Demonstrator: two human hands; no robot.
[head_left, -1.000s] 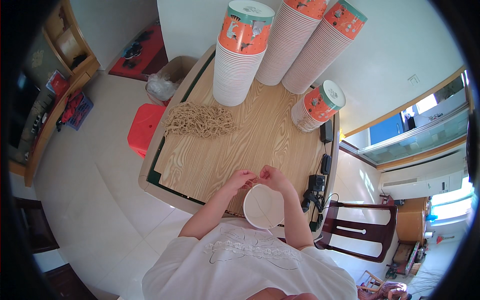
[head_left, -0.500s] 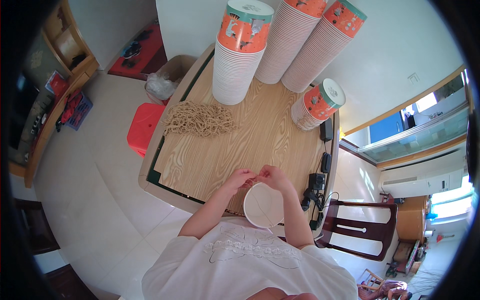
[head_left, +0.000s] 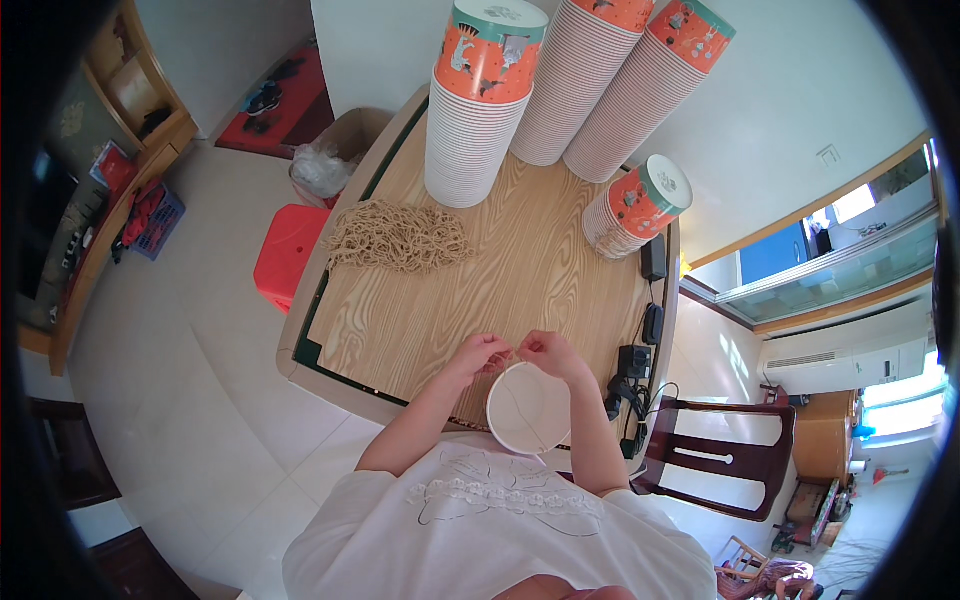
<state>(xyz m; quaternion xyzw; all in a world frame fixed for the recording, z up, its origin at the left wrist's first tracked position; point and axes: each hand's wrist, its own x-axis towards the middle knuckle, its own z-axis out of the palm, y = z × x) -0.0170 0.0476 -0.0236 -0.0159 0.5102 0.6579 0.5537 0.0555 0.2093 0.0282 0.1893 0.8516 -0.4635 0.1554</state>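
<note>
A white-lined paper bucket [head_left: 511, 422] is at the near edge of the table, its round mouth facing up toward me. A thin tan cord [head_left: 531, 418] crosses that mouth from the far rim to the near one. Just beyond the far rim, my left hand [head_left: 482, 355] pinches the cord with fingertips together. Close on its right, my right hand [head_left: 548, 356] pinches the cord too, and its forearm covers the bucket's right side. The exact shape of the cord between the fingertips is too small to make out.
A heap of tan cords [head_left: 400, 238] lies at the table's far left. Tall nested bucket stacks [head_left: 474, 140] stand at the back, with a shorter stack [head_left: 632, 208] at the right. Black adapters and cables [head_left: 634, 362] line the right edge, beside a dark wooden chair [head_left: 718, 455].
My fingertips have drawn slightly apart, and the bucket has shifted a little to the right. The stacks and the heap of cords stay in place.
</note>
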